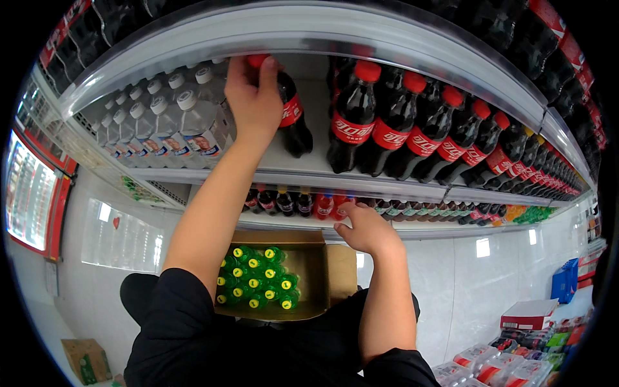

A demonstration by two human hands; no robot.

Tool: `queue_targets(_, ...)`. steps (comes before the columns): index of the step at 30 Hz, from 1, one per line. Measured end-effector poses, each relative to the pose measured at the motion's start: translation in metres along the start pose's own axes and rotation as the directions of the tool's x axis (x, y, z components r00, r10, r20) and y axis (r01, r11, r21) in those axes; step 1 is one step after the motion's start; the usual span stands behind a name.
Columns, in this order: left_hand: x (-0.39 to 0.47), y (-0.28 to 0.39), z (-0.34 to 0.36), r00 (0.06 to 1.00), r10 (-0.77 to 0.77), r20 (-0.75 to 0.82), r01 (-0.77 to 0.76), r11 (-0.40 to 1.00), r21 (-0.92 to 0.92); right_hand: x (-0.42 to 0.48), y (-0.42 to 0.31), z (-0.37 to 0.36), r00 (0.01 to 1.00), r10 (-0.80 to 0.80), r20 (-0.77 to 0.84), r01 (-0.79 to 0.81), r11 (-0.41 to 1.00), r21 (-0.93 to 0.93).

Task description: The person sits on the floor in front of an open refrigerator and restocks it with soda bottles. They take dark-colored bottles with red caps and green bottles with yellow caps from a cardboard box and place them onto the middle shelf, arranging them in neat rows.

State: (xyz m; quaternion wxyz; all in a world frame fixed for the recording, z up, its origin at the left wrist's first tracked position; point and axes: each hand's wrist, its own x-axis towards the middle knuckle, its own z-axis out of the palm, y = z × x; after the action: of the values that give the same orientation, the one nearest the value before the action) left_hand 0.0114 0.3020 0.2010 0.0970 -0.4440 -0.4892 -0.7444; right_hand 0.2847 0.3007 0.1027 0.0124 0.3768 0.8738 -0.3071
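My left hand grips the red cap and neck of a Coca-Cola bottle, which leans at an angle over the upper shelf. To its left stand rows of clear bottles with white caps; to its right is a row of Coca-Cola bottles. My right hand hangs with fingers spread in front of the lower shelf, near small red-liquid bottles; I see nothing held in it. Below, between my arms, an open cardboard box holds several green bottles with yellow caps.
A clear shelf edge curves above my left hand, and a lower shelf edge runs beneath. Lit red coolers stand at far left. Lower right are wrapped bottle packs, a blue crate and a carton; another carton sits lower left.
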Motion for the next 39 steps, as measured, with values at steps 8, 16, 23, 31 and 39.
queue_targets(8, -0.016, -0.072, 0.016, 0.976, -0.075, 0.203, 0.044, 0.987, 0.153, 0.005, -0.006, 0.003, 0.999, 0.017, 0.051, -0.017, 1.000, -0.010)
queue_targets(16, -0.015, -0.111, 0.038, 0.964, 0.048, 0.262, -0.078, 0.992, 0.104, 0.005, -0.009, 0.008, 0.999, 0.027, 0.039, -0.025, 0.999, -0.038)
queue_targets(23, 0.000, -0.186, 0.056, 0.952, 0.010, 0.307, -0.024, 0.999, 0.043, 0.005, -0.006, 0.012, 0.999, 0.001, 0.046, 0.000, 1.000, -0.015)
queue_targets(31, -0.001, -0.240, 0.077, 0.925, -0.226, 0.307, 0.114, 0.932, 0.344, 0.008, -0.007, 0.011, 0.998, 0.040, 0.058, -0.036, 0.997, -0.070)
queue_targets(39, -0.006, -0.240, 0.100, 0.854, -0.241, 0.460, -0.179, 0.695, 0.696, 0.003, -0.007, 0.012, 0.996, 0.055, 0.074, -0.052, 0.998, -0.048)
